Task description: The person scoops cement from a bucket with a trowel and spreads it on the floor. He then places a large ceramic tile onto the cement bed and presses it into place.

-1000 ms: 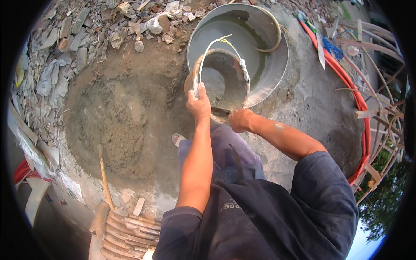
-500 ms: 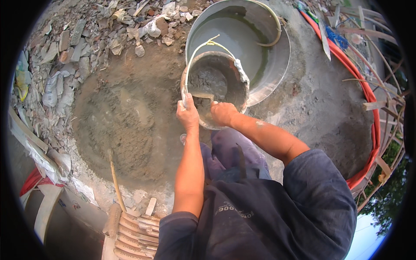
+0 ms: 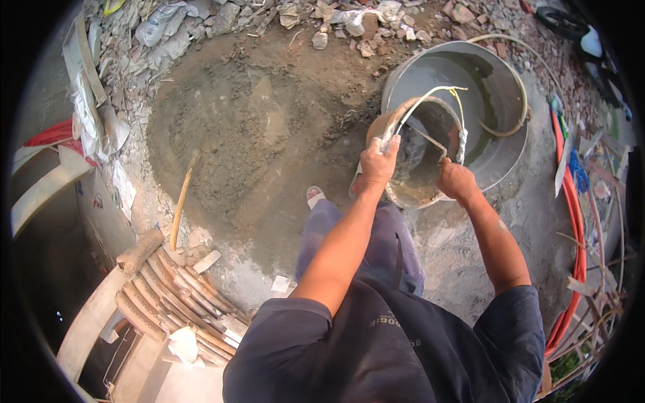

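My left hand [image 3: 378, 164] is closed on the rope handle and rim of a mortar-caked bucket [image 3: 381, 124], held tilted against the front of a wide metal tub [image 3: 500, 158] of grey-green water. My right hand [image 3: 457, 180] is closed on the handle of a small scraping tool [image 3: 430, 142], probably a trowel, that reaches into the bucket. Wet grey material lies inside the bucket; the tool's blade is hard to make out.
A mound of wet mortar [image 3: 228, 148] with a wooden handle [image 3: 185, 198] lies left, rubble [image 3: 316, 17] behind. Stacked paper sacks [image 3: 144, 295] are at lower left; red hose [image 3: 574, 255] and bent strips [image 3: 605, 235] run along the right. My sandalled feet stand below the bucket.
The view has swung, so bucket and tub appear further right. My right hand has moved up into the bucket with the tool, whose handle now slants across the opening.
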Motion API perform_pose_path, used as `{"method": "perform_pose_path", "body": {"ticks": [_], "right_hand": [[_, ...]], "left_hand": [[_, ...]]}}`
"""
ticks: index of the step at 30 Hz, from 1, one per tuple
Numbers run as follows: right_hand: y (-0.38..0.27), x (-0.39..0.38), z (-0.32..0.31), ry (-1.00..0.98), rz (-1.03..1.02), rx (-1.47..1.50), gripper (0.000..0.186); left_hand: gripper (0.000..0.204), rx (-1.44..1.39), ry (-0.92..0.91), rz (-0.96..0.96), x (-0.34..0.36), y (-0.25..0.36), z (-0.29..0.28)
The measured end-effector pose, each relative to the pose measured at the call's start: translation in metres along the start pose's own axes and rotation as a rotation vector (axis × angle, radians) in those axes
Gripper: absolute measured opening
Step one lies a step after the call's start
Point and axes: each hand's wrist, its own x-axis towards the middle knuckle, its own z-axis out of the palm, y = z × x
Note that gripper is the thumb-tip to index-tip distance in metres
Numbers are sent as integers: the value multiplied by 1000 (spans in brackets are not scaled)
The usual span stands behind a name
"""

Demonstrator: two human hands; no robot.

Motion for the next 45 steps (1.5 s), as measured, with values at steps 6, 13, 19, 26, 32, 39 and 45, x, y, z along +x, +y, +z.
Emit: {"method": "perform_pose_path", "body": {"ticks": [6,13,19,26,32,39,45], "right_hand": [[-23,-1,61,-133,-11,-73,31],[-22,-59,9,-351,-211,-134,32],[-40,-118,-1,-102,-213,74,32],[-179,-99,85,4,-390,188,31],[-344,-87,127,-58,-547,373,36],[-490,-76,111,-123,-703,454,39],[-573,-62,82,-6,-826,396,46]], "left_hand": [[44,-62,28,4,-4,8,6],[46,-97,-44,-89,2,16,-12],[46,-126,-56,-141,3,15,-94],[47,204,170,-132,40,-16,-222],[40,555,359,39,85,-41,-337],[33,686,571,253,119,-52,-459],[31,718,740,349,141,-42,-534]]}}
